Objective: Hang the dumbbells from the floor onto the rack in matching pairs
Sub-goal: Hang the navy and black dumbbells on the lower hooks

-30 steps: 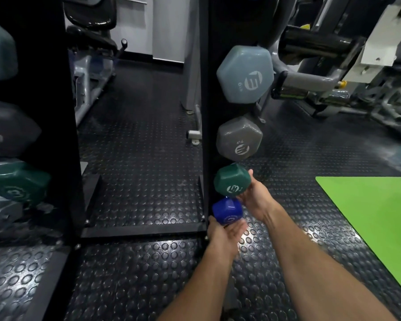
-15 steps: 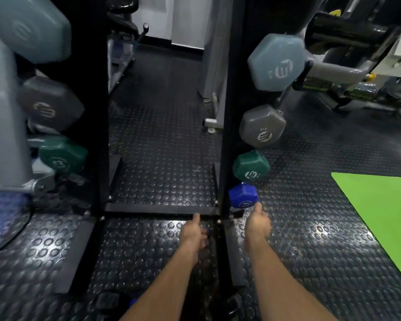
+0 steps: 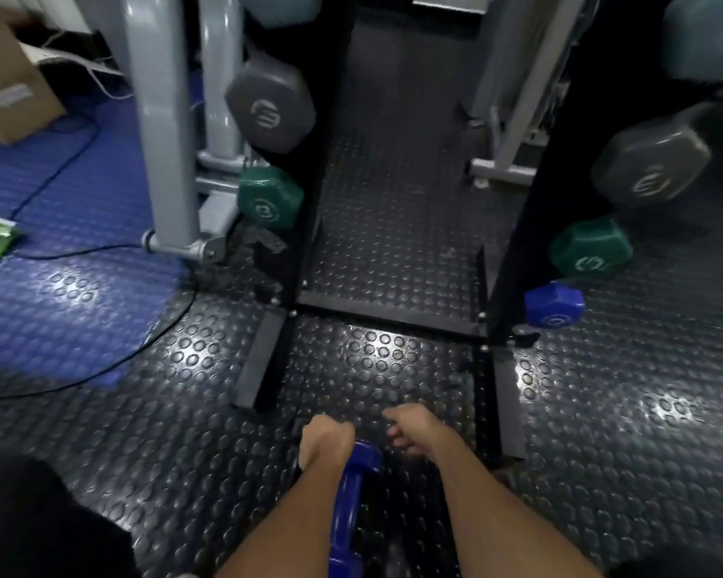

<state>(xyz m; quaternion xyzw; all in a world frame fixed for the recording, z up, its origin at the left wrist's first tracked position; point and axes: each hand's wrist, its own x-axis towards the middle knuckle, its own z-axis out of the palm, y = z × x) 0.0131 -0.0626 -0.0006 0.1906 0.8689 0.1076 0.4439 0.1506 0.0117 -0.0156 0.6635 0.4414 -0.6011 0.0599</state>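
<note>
Floor dumbbell: one blue dumbbell (image 3: 351,502) lies on the studded black floor (image 3: 602,452) between the person's forearms, just in front of the rack base.
Long axis: runs from the person toward the rack, tilted slightly right at the far end; the far head sits beside the left hand, the near head at the bottom edge of the view.
Left hand (image 3: 325,442): lowered at the far head of the blue dumbbell, fingers curled down; whether they grip it cannot be told (motion blur).
Right hand (image 3: 414,427): just right of the dumbbell's far head, apart from it, fingers loosely curled, holding nothing.
Rack (image 3: 393,314): black frame with two uprights and a floor crossbar.
Right upright, counted: one blue hung dumbbell (image 3: 554,304) lowest, one green dumbbell (image 3: 589,246) above it, one grey dumbbell (image 3: 650,166) higher, one pale blue head (image 3: 702,39) at the top edge.
Left upright, counted: one green (image 3: 270,198), one grey (image 3: 270,104) above it.
Surroundings: cardboard box (image 3: 9,77) and a black cable (image 3: 101,360) on the blue flooring (image 3: 59,202) at left.
</note>
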